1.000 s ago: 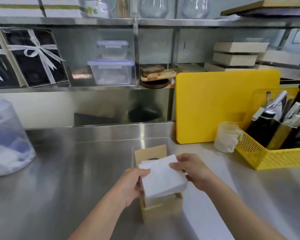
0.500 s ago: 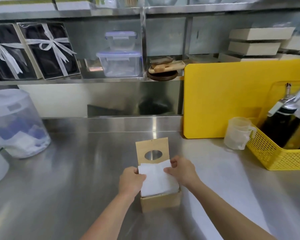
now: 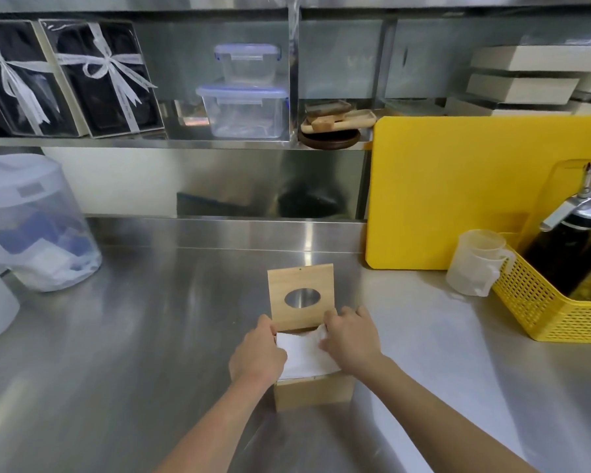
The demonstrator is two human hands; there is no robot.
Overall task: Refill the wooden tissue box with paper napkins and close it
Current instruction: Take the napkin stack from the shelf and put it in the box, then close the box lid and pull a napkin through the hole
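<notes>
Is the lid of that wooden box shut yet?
No, the lid stands upright behind the wooden tissue box while both hands press the napkins in.

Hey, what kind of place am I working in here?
Most likely a commercial kitchen or cafe prep area: a stainless steel counter and shelving, a yellow cutting board propped upright, and a yellow basket holding a dark pourer bottle.

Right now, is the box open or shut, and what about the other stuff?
Wooden box: open.
Lid: standing up.
Napkins: partly in the box.
Left hand: pressing napkins.
Right hand: pressing napkins.
Plastic containers: shut, stacked.
Yellow board: leaning upright.
</notes>
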